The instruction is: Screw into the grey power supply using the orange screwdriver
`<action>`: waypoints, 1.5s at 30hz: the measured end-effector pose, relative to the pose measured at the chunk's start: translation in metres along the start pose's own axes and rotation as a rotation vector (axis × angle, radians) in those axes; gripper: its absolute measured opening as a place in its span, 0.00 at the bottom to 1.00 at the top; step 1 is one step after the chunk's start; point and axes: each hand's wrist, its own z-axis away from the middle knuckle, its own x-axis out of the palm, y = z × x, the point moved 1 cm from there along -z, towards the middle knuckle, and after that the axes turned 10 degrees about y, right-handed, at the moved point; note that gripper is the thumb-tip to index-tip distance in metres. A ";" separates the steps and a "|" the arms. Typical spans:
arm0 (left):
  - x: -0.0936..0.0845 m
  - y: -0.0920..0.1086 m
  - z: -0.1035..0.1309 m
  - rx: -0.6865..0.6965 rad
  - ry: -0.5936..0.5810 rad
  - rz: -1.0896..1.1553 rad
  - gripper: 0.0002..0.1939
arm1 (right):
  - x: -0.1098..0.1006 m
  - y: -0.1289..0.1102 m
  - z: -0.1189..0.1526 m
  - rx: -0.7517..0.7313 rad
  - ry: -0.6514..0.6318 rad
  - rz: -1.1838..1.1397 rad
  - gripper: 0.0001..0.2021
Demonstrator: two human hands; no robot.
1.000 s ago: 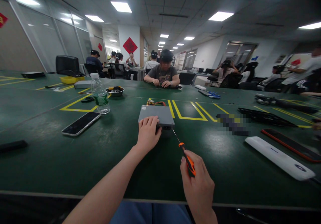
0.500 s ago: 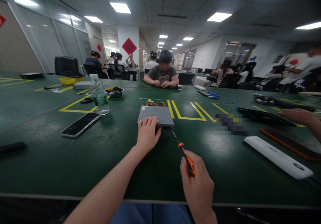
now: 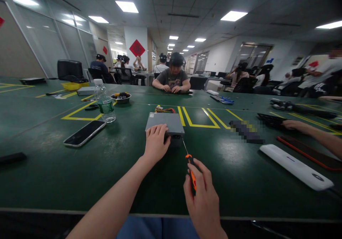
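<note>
Pinching the orange-and-black screwdriver between thumb and bent fingers, the right hand is nearer than the left hand. The screwdriver's tip is at the front right corner of the grey metal box; contact I cannot tell. On this box lie the left fingers, close together, thumb at front; whether they grip, I cannot tell. The box is on the green table, coloured wires behind. Beyond, a person is sitting.

I saw a green table holding a gray box, a phone at its nine o'clock, a bottle at ten.
</note>
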 end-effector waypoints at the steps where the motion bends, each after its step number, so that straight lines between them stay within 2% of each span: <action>1: 0.000 0.000 0.000 -0.001 -0.005 0.000 0.12 | 0.001 -0.001 0.002 -0.025 -0.023 0.005 0.13; 4: -0.001 0.001 -0.001 -0.002 -0.019 -0.002 0.11 | 0.003 0.001 0.008 -0.122 -0.063 0.024 0.13; 7: -0.001 0.002 -0.002 -0.002 -0.020 -0.015 0.11 | 0.004 0.007 0.013 -0.119 -0.080 -0.025 0.13; 12: 0.000 0.002 -0.003 -0.003 -0.042 -0.022 0.11 | 0.005 0.018 0.020 0.052 -0.143 -0.198 0.14; 16: 0.000 0.002 -0.004 0.000 -0.046 -0.041 0.12 | 0.009 0.019 0.027 0.227 -0.073 -0.260 0.14; 24: 0.002 0.002 -0.005 0.009 -0.058 -0.073 0.12 | 0.012 0.014 0.028 0.296 -0.043 -0.232 0.13; 34: 0.000 -0.001 -0.005 0.008 -0.064 -0.036 0.12 | 0.004 0.014 0.019 0.227 -0.119 -0.207 0.15; 36: 0.000 -0.001 -0.005 0.005 -0.058 -0.024 0.11 | 0.003 0.014 0.014 0.173 -0.121 -0.204 0.13; 38: -0.001 -0.001 -0.005 0.001 -0.052 -0.015 0.11 | 0.001 0.012 0.009 0.080 -0.102 -0.187 0.11; 45: -0.008 0.001 -0.006 0.023 -0.083 -0.003 0.13 | 0.002 0.005 0.003 0.078 -0.053 -0.139 0.11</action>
